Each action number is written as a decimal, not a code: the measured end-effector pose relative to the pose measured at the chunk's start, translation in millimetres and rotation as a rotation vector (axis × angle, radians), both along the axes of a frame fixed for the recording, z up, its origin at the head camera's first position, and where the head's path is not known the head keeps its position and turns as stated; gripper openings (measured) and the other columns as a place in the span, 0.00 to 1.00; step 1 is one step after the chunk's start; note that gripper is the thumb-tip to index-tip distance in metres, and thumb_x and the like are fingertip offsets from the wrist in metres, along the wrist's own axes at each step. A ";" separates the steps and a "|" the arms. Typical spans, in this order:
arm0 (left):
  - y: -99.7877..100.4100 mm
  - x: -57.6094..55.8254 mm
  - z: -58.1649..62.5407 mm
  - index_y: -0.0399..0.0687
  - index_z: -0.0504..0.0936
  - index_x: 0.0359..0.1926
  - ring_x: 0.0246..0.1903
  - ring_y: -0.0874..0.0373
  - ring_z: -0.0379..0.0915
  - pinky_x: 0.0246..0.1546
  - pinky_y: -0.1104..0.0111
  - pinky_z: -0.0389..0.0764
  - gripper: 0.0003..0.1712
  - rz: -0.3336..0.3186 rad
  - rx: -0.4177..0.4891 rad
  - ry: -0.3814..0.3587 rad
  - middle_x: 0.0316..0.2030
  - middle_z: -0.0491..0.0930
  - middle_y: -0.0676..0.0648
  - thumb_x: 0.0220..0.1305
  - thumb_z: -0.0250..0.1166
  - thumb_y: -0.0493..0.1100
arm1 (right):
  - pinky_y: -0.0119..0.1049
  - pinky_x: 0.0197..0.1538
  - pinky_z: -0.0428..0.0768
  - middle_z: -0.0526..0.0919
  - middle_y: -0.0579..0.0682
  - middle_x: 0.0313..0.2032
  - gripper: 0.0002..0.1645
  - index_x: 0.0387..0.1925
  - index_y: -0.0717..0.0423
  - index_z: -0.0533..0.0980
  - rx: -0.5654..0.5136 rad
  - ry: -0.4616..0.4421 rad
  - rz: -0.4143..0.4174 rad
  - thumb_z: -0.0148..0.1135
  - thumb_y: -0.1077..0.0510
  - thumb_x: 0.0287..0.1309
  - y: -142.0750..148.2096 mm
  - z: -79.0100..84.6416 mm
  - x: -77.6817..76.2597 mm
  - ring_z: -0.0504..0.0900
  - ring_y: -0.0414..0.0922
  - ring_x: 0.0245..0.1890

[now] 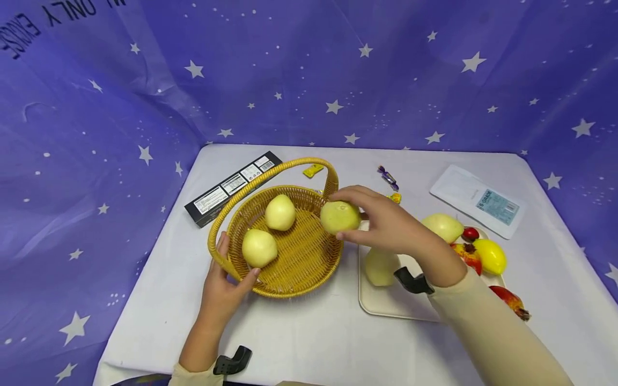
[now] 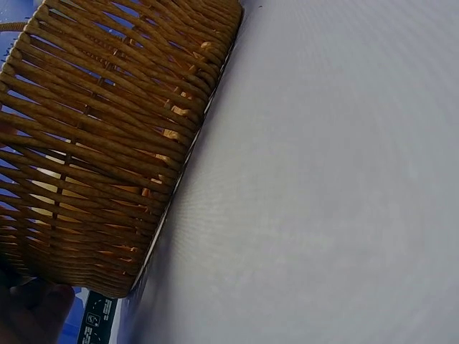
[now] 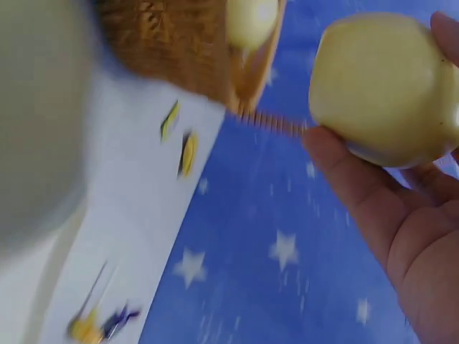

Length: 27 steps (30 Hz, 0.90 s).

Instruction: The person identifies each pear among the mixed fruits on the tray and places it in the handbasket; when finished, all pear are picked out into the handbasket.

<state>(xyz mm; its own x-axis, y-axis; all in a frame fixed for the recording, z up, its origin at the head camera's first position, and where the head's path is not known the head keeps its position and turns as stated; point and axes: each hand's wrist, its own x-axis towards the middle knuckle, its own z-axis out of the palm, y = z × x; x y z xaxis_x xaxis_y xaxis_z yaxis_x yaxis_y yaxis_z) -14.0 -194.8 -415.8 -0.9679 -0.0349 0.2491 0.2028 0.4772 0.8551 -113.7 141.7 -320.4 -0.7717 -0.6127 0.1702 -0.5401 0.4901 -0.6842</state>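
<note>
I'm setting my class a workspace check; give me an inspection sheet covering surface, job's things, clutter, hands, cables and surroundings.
Surface: white cloth, lightly creased.
Job's things: wicker basket, two pale yellow fruits inside; a third fruit held; another pale fruit on the cream tray.
Clutter: black box, yellow packet, purple-wrapped candy, white pouch; lemon among other fruit at the tray's right.
Hands: left hand grips the basket's rim; right hand holds the third fruit beside the handle.
Cables: nothing seen.
Surroundings: starry blue-purple sheet behind and at both sides.
</note>
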 end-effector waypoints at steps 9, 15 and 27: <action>1.0 -1.2 -0.3 0.35 0.48 0.74 0.70 0.41 0.48 0.63 0.75 0.59 0.55 -0.007 -0.009 0.000 0.74 0.44 0.40 0.52 0.73 0.34 | 0.35 0.63 0.65 0.72 0.40 0.61 0.38 0.63 0.44 0.70 0.176 0.060 0.170 0.71 0.43 0.51 -86.7 -10.8 -31.9 0.65 0.38 0.63; -0.2 -1.2 0.8 0.34 0.48 0.74 0.70 0.40 0.49 0.63 0.78 0.57 0.55 0.000 -0.028 0.018 0.74 0.45 0.37 0.53 0.73 0.34 | 0.35 0.60 0.68 0.72 0.38 0.59 0.35 0.62 0.40 0.70 0.243 0.059 0.185 0.70 0.43 0.52 -125.5 -18.8 -40.4 0.68 0.37 0.59; -1.9 -0.4 -1.0 0.34 0.48 0.74 0.70 0.39 0.48 0.64 0.78 0.53 0.55 0.010 -0.036 0.024 0.73 0.47 0.33 0.52 0.73 0.34 | 0.36 0.48 0.74 0.75 0.43 0.54 0.38 0.63 0.43 0.68 0.338 0.022 0.140 0.70 0.42 0.53 -171.3 -34.6 -55.6 0.74 0.38 0.46</action>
<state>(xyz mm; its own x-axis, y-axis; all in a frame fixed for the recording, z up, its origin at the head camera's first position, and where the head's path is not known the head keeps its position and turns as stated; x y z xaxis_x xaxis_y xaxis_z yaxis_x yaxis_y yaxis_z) -14.4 -196.7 -416.8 -0.9612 -0.0352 0.2735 0.2181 0.5101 0.8320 -169.3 -29.6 -354.9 -0.6746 -0.7369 -0.0446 -0.6307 0.6067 -0.4839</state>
